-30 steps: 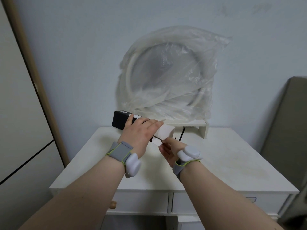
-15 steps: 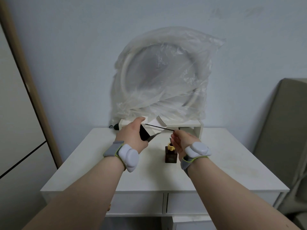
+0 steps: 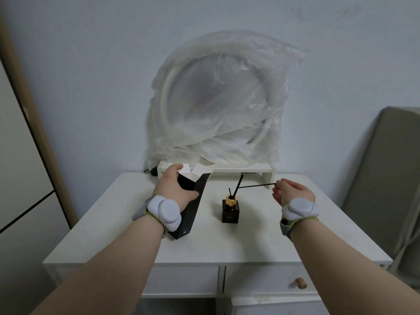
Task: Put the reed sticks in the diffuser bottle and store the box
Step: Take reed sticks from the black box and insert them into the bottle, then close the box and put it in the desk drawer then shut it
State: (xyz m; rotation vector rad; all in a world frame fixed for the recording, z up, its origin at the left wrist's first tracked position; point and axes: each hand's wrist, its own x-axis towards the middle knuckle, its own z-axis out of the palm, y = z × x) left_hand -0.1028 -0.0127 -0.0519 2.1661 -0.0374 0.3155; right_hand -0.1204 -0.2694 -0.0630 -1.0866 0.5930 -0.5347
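A dark diffuser bottle (image 3: 230, 212) with a gold collar stands in the middle of the white table (image 3: 227, 244); two black reed sticks (image 3: 238, 184) lean out of its neck. My left hand (image 3: 176, 189) grips a tall black box (image 3: 193, 210), tilted with its foot on the table and its white flaps open at the top. To the right of the bottle, my right hand (image 3: 292, 193) pinches the end of one thin black reed stick (image 3: 258, 185), which lies almost level and points left toward the bottle.
A low white shelf riser (image 3: 250, 170) stands at the table's back edge, with a large clear plastic bag holding a coiled white hose (image 3: 218, 105) on it against the wall. Drawers with a wooden knob (image 3: 300, 283) sit below. A cabinet stands left, a grey panel right.
My right hand has drawn a reed stick out of the box and carried it right, past the bottle. My left hand has lowered the box until its foot rests on the table.
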